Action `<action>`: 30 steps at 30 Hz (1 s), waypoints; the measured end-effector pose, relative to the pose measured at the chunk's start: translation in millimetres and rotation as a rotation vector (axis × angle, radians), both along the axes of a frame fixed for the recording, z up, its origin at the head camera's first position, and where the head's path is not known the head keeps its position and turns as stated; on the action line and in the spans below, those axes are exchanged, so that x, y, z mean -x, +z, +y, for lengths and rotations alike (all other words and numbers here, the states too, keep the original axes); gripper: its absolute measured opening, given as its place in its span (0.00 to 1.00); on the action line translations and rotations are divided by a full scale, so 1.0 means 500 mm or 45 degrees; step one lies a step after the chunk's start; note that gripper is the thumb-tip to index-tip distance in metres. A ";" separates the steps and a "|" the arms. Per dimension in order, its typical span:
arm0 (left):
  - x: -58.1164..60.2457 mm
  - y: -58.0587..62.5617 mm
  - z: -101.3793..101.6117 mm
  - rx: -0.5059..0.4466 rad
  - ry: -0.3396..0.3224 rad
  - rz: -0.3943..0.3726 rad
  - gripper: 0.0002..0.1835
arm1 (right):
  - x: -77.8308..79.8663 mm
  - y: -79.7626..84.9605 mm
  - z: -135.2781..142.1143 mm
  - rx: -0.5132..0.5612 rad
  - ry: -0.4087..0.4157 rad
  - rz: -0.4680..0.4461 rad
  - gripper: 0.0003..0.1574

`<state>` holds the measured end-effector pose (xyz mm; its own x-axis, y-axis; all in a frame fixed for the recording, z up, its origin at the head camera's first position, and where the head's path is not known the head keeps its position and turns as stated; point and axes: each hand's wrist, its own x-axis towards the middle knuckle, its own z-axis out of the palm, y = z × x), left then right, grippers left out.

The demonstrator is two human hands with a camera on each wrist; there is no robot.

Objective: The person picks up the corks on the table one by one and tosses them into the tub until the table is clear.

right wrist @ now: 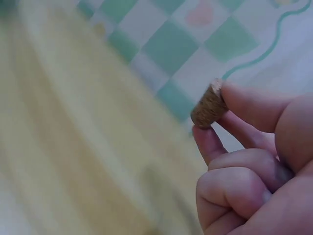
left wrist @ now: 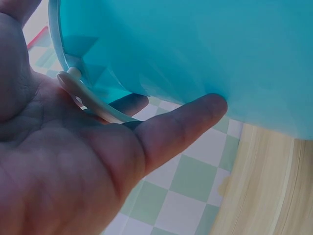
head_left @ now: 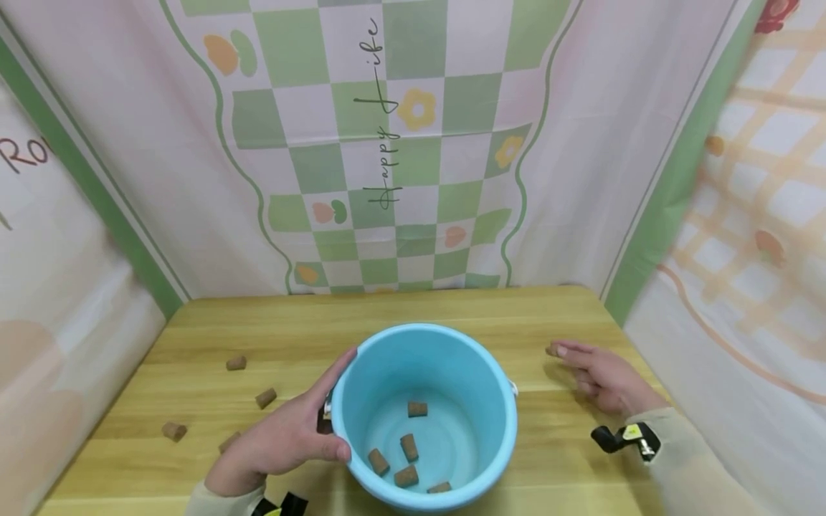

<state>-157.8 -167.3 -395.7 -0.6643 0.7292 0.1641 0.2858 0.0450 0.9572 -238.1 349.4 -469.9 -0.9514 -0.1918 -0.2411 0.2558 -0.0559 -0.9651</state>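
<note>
A light blue bucket (head_left: 419, 334) stands at the front middle of the table, with several brown corks (head_left: 417, 409) lying on its bottom. My left hand (head_left: 287, 433) holds the bucket's left side, thumb near the front rim and fingers spread round the outer wall. The white handle (left wrist: 93, 103) hangs beside the palm in the left wrist view. To the right of the bucket, my right hand (head_left: 609, 376) pinches one cork (right wrist: 209, 105) between thumb and fingertips, over the table. The other fingers of that hand are curled in.
Several loose corks (head_left: 174, 431) lie on the wooden table (head_left: 290, 322) left of the bucket, one partly hidden behind the left wrist. A checked green and white cloth (head_left: 413, 172) hangs at the table's back edge, with printed cloth on both sides.
</note>
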 end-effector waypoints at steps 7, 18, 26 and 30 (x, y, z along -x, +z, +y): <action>-0.001 0.000 0.000 0.004 0.011 0.000 0.56 | -0.001 0.084 -0.035 0.293 0.125 0.144 0.17; -0.005 0.004 0.003 0.002 0.016 0.008 0.55 | -0.036 0.179 -0.109 0.330 0.245 0.238 0.20; -0.006 0.005 0.005 0.010 0.022 0.042 0.56 | -0.062 0.215 -0.148 0.351 0.337 0.292 0.21; -0.004 0.004 0.004 0.010 0.023 0.030 0.56 | -0.073 0.231 -0.166 0.370 0.375 0.311 0.20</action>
